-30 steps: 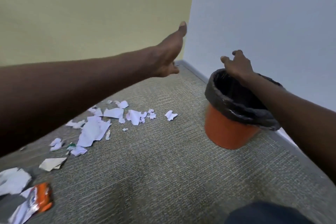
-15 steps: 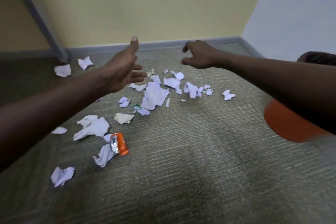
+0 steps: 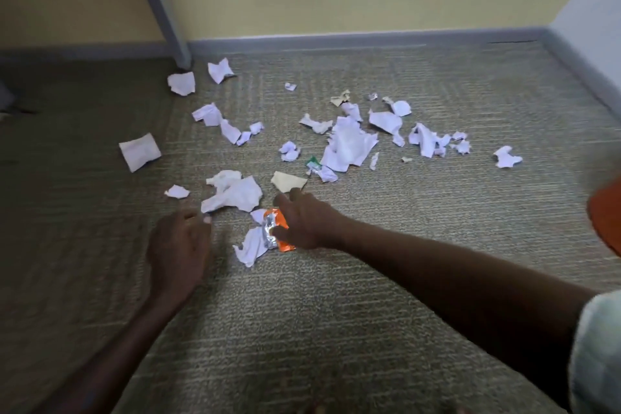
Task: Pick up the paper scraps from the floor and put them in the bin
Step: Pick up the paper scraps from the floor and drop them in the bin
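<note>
Several white paper scraps (image 3: 349,144) lie scattered over the grey-green carpet, with a larger crumpled one (image 3: 235,193) and a beige scrap (image 3: 287,181) near my hands. An orange and silver wrapper (image 3: 273,228) rests on a white scrap (image 3: 252,245). My right hand (image 3: 302,222) is down on the wrapper, thumb touching it and fingers spread toward the beige scrap. My left hand (image 3: 181,245) hovers low just left of it, fingers loosely curled and holding nothing, its tips close to the crumpled scrap. Only an orange sliver of the bin (image 3: 606,222) shows at the right edge.
A grey table leg (image 3: 161,10) stands at the back left by the yellow wall. A grey skirting board (image 3: 369,39) runs along the walls, which meet in a corner at the back right. More scraps (image 3: 181,82) lie near the leg, and a folded one (image 3: 139,151) sits at far left.
My view has swung left and down, away from the bin. Both hands have dropped from mid-air to the floor, and the right hand now touches the orange wrapper.
</note>
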A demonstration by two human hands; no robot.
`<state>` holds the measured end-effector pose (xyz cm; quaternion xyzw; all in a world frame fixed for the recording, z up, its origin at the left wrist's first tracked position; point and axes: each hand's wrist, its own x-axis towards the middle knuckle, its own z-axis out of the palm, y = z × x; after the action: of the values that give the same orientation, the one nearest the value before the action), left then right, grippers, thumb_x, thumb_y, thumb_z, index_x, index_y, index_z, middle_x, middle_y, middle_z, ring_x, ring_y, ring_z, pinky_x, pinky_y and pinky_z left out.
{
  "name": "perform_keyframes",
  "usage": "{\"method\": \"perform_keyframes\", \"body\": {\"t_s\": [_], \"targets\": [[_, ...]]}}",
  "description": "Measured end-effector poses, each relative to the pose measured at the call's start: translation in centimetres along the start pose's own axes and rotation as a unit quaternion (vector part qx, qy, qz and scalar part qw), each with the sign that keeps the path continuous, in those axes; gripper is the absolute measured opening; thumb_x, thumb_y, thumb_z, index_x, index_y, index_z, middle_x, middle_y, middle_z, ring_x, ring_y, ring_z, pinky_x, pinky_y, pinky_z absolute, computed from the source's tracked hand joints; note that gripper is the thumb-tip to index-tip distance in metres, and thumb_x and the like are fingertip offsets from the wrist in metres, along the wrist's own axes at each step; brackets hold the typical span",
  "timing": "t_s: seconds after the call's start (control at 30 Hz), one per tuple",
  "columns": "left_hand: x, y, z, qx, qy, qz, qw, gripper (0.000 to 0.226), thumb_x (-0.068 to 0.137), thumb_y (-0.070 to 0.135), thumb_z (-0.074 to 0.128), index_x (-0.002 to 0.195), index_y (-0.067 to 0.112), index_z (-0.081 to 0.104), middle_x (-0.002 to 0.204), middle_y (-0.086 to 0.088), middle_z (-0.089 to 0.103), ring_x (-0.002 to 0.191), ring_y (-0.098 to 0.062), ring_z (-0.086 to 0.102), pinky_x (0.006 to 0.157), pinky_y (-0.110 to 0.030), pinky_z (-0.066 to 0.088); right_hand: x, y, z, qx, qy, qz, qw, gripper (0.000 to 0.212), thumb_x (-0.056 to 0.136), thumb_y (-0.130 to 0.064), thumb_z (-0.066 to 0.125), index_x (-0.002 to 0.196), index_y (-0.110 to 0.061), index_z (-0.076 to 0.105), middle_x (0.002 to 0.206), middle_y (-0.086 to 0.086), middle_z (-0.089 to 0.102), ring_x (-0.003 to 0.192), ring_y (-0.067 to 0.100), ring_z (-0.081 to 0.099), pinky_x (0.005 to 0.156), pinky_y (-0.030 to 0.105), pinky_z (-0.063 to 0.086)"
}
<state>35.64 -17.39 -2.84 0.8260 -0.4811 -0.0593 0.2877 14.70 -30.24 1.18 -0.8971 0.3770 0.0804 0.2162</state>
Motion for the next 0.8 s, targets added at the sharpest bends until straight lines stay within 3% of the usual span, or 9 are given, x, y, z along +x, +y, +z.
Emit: {"method": "perform_keyframes", "body": {"t_s": [0.07,0.13,0.2,0.27,0.4,0.5,0.57,0.7,0.8], "targets": [[-1.8,-2.7,1.5,0.096,0.004,-0.061,0.994,0.053,0.091,0.058,0.047,0.127,0.019,0.055,0.129,-0.019,0.056,0.122,-0.040,0.049,0.102,-0.051,0.040,0.1,-1.2,1.9,-0.007,0.016,-0.012,1.000,0.071,0.092,-0.055,0.054,0.147,-0.017,0.028,0.144,0.024,0.033,0.127,0.043,0.040,0.095,0.052,0.043],[-3.9,-4.2,3.3,0.110,-0.014,-0.134,0.985,0.057,0.089,0.061,0.053,0.135,0.028,0.048,0.138,-0.023,0.047,0.134,-0.042,0.035,0.109,-0.055,0.031,0.4,-2.0,3.5,-0.020,0.032,-0.017,0.999,0.077,0.089,-0.063,0.052,0.149,-0.025,0.024,0.153,0.022,0.022,0.132,0.043,0.035,0.098,0.054,0.041],[-5.7,-5.1,4.9,0.106,-0.025,-0.110,0.988,0.056,0.091,0.058,0.044,0.135,0.023,0.049,0.137,-0.025,0.044,0.134,-0.042,0.033,0.111,-0.054,0.027,1.0,-2.5,5.1,-0.016,0.026,-0.012,0.999,0.078,0.085,-0.071,0.050,0.148,-0.036,0.023,0.159,0.018,0.011,0.136,0.043,0.028,0.101,0.058,0.037],[-6.5,-5.3,5.7,0.077,-0.006,-0.067,0.995,0.049,0.093,0.039,0.035,0.130,0.012,0.055,0.135,-0.026,0.044,0.128,-0.042,0.040,0.112,-0.049,0.027,1.3,-3.0,6.7,-0.012,0.008,-0.007,1.000,0.073,0.082,-0.075,0.048,0.144,-0.043,0.027,0.161,0.013,0.006,0.137,0.044,0.023,0.102,0.062,0.031],[-4.3,-3.7,5.2,-0.023,0.103,-0.066,0.992,0.029,0.087,0.009,0.039,0.108,0.001,0.058,0.110,-0.023,0.055,0.106,-0.038,0.048,0.097,-0.047,0.035,1.0,-3.4,9.2,-0.070,0.076,-0.013,0.995,0.054,0.084,-0.062,0.054,0.129,-0.031,0.047,0.154,0.014,0.028,0.128,0.046,0.035,0.091,0.061,0.036],[0.7,-2.9,5.0,-0.029,0.156,-0.061,0.985,0.024,0.089,0.005,0.039,0.103,-0.002,0.058,0.102,-0.027,0.054,0.098,-0.039,0.048,0.089,-0.046,0.035,0.8,-3.1,9.7,-0.088,0.107,-0.015,0.990,0.046,0.080,-0.050,0.062,0.115,-0.022,0.055,0.141,0.010,0.047,0.114,0.043,0.048,0.082,0.054,0.042],[4.5,-2.2,5.2,-0.021,0.183,-0.096,0.978,0.026,0.093,0.009,0.042,0.106,-0.005,0.059,0.107,-0.031,0.053,0.102,-0.043,0.049,0.092,-0.047,0.035,0.8,-2.8,9.5,-0.084,0.123,-0.017,0.989,0.039,0.079,-0.045,0.062,0.109,-0.020,0.057,0.134,0.006,0.053,0.106,0.038,0.053,0.077,0.050,0.044],[9.9,-2.4,6.1,0.040,0.103,-0.205,0.973,0.052,0.102,0.038,0.044,0.123,-0.008,0.055,0.137,-0.035,0.041,0.130,-0.044,0.035,0.111,-0.045,0.020,1.0,-2.0,9.3,-0.080,0.149,-0.037,0.985,0.035,0.082,-0.037,0.061,0.111,-0.019,0.053,0.127,0.003,0.059,0.096,0.034,0.058,0.070,0.043,0.046],[11.4,-4.9,7.3,0.114,0.004,-0.112,0.987,0.039,0.100,0.032,0.050,0.122,0.002,0.061,0.136,-0.029,0.046,0.132,-0.041,0.036,0.111,-0.050,0.021,1.1,-1.5,8.9,-0.062,0.135,-0.051,0.988,0.042,0.091,-0.032,0.055,0.129,-0.018,0.043,0.140,0.005,0.050,0.109,0.038,0.052,0.077,0.048,0.045]]}}
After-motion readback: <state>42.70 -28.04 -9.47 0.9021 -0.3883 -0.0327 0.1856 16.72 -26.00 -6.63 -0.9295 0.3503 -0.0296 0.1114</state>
